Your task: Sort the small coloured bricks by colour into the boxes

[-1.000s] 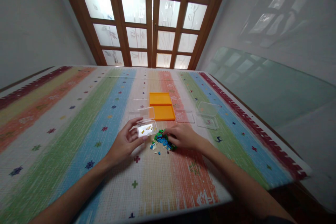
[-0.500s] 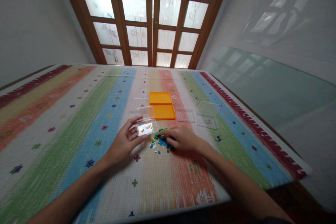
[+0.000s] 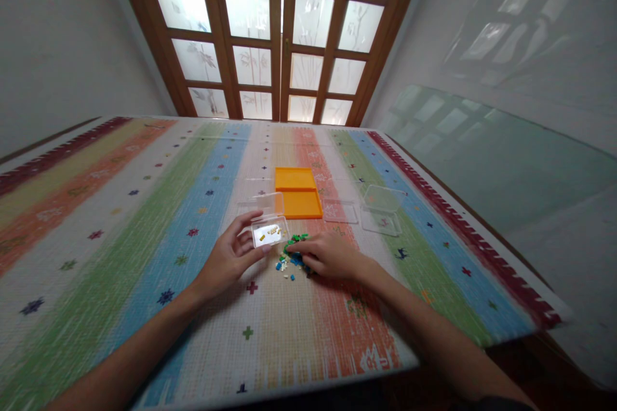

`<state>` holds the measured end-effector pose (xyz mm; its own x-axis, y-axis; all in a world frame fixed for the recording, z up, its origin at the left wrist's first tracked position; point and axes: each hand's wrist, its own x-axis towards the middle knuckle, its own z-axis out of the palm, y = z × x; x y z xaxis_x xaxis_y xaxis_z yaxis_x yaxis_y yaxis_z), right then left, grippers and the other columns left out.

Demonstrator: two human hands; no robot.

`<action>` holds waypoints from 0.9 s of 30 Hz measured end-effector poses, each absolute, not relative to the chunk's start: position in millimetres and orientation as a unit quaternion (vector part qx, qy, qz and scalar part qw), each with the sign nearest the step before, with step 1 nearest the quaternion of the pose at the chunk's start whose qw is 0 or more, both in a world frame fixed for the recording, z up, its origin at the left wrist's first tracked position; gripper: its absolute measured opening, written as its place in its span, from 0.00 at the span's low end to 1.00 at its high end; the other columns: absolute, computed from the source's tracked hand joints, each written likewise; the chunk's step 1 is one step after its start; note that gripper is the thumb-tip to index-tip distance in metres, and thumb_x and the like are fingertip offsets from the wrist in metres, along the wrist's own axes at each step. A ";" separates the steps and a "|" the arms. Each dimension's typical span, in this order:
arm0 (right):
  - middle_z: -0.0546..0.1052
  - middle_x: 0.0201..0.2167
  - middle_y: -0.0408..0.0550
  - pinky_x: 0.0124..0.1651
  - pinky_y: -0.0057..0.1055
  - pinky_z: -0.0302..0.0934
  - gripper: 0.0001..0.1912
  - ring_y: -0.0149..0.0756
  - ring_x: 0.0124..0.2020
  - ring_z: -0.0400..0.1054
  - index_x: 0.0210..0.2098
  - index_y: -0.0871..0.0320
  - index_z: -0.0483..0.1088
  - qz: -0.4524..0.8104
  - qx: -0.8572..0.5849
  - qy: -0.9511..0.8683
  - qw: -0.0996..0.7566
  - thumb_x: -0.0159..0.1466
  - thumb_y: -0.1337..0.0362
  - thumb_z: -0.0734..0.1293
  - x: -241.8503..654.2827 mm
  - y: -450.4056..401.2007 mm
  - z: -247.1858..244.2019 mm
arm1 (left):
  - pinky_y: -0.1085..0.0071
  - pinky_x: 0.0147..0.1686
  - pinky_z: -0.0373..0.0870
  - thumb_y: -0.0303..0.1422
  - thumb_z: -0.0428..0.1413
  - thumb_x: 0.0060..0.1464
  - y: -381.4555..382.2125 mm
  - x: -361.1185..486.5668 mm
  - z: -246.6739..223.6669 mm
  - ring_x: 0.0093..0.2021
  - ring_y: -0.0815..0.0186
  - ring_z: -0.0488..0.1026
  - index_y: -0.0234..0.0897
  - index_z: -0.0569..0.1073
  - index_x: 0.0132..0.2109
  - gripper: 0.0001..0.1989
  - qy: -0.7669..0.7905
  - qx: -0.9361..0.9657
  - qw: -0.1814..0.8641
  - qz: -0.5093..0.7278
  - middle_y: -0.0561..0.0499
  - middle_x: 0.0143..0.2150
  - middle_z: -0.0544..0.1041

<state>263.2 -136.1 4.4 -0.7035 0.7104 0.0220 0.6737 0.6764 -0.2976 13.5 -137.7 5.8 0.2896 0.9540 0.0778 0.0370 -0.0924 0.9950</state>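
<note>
My left hand point(image 3: 229, 257) holds a small clear box point(image 3: 268, 233) by its left side, slightly tilted, with several small yellow pieces inside. To the right of it, a pile of small green, blue and white bricks point(image 3: 292, 262) lies on the striped cloth. My right hand point(image 3: 332, 255) is over the pile's right side, index finger stretched out and touching down among the bricks. The other fingers are curled under, and whether they pinch a piece is hidden.
Behind the pile lies an open orange case point(image 3: 301, 203). A clear lid point(image 3: 260, 204) rests left of it. On its right are a clear tray point(image 3: 340, 211) and an open clear box point(image 3: 380, 221). The striped tablecloth point(image 3: 193, 308) covers the table.
My right hand has shifted slightly left over the pile, its index finger now lower among the bricks. My left hand and the clear box have barely moved.
</note>
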 end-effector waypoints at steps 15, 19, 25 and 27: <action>0.84 0.43 0.51 0.41 0.28 0.62 0.19 0.36 0.39 0.75 0.50 0.56 0.78 0.135 -0.351 -0.923 0.079 0.65 0.72 0.62 259.3 -138.4 0.9 | 0.55 0.59 0.74 0.38 0.67 0.51 -135.2 11.9 2.2 0.55 0.56 0.76 0.43 0.68 0.60 0.30 0.411 0.596 0.531 0.440 0.43 0.64 0.70; 0.84 0.44 0.51 0.40 0.28 0.62 0.20 0.36 0.38 0.77 0.53 0.56 0.77 0.147 -0.372 -0.911 0.097 0.66 0.71 0.61 264.8 -138.0 0.5 | 0.54 0.60 0.73 0.38 0.68 0.51 -135.6 11.5 3.9 0.55 0.56 0.76 0.44 0.70 0.59 0.30 0.419 0.599 0.517 0.444 0.44 0.63 0.71; 0.84 0.44 0.50 0.44 0.28 0.65 0.17 0.35 0.40 0.78 0.50 0.56 0.79 0.161 -0.387 -0.895 0.155 0.67 0.71 0.61 277.9 -140.3 -3.7 | 0.55 0.59 0.75 0.38 0.68 0.51 -134.3 8.1 9.4 0.57 0.53 0.76 0.44 0.71 0.59 0.29 0.414 0.602 0.504 0.462 0.44 0.63 0.73; 0.84 0.44 0.49 0.45 0.29 0.65 0.17 0.34 0.39 0.78 0.49 0.55 0.79 0.159 -0.393 -0.889 0.171 0.67 0.71 0.61 283.1 -141.0 -4.1 | 0.56 0.57 0.76 0.39 0.68 0.51 -133.4 5.1 12.8 0.56 0.54 0.77 0.43 0.71 0.58 0.29 0.421 0.606 0.487 0.468 0.44 0.62 0.74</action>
